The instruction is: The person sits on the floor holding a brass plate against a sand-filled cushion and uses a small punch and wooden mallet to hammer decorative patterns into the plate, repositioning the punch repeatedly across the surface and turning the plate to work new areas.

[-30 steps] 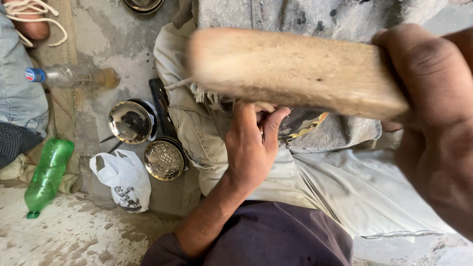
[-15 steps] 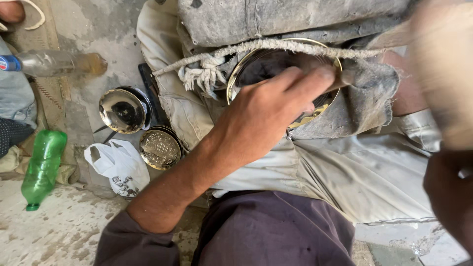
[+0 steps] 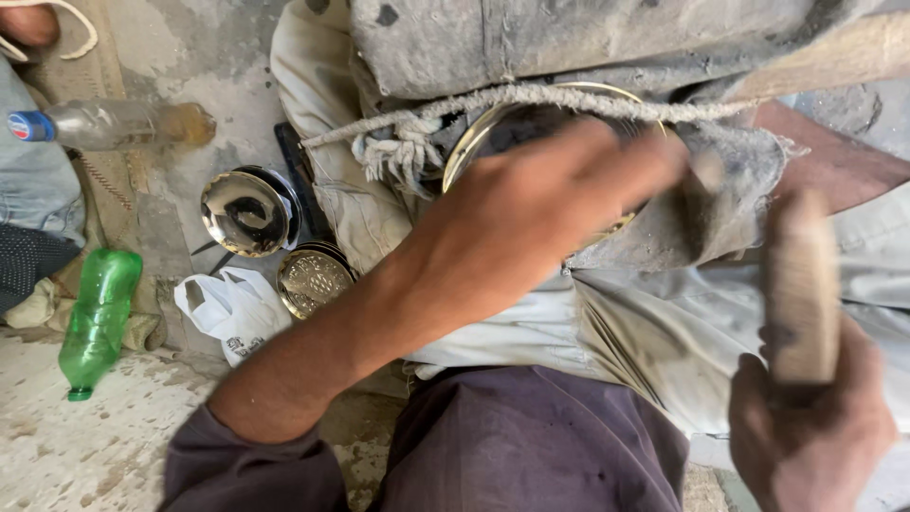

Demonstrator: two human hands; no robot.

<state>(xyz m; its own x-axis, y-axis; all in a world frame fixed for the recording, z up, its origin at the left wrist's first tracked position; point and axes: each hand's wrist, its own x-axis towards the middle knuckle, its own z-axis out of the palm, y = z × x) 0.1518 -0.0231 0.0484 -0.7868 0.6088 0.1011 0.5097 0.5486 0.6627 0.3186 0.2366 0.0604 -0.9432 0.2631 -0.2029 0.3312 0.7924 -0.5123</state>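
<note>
a clear plastic bottle with a blue cap (image 3: 114, 124) lay on its side at the upper left, with a little amber liquid at its far end. below it a green plastic bottle (image 3: 97, 318) lay on the floor (image 3: 85, 446), which was rough, pale and dusty concrete. a crumpled white plastic bag with dark print (image 3: 227, 308) sat beside it. just above the bag were two round metal dishes: a shiny polished one (image 3: 245, 212) and a smaller one with a fine stamped pattern (image 3: 313, 280), close together on the ground.

the left hand (image 3: 540, 213) reached forward, fingers extended and pressed onto a brass plate (image 3: 531, 118), which sat in the lap on dirty grey cloth (image 3: 531, 43), under a frayed knotted rope (image 3: 417, 142) stretched across its top edge. the hand covered most of the plate and was blurred.

the right hand (image 3: 806, 427), at the lower right, was closed around a wooden mallet (image 3: 801, 284), held upright and apart from the plate.
</note>
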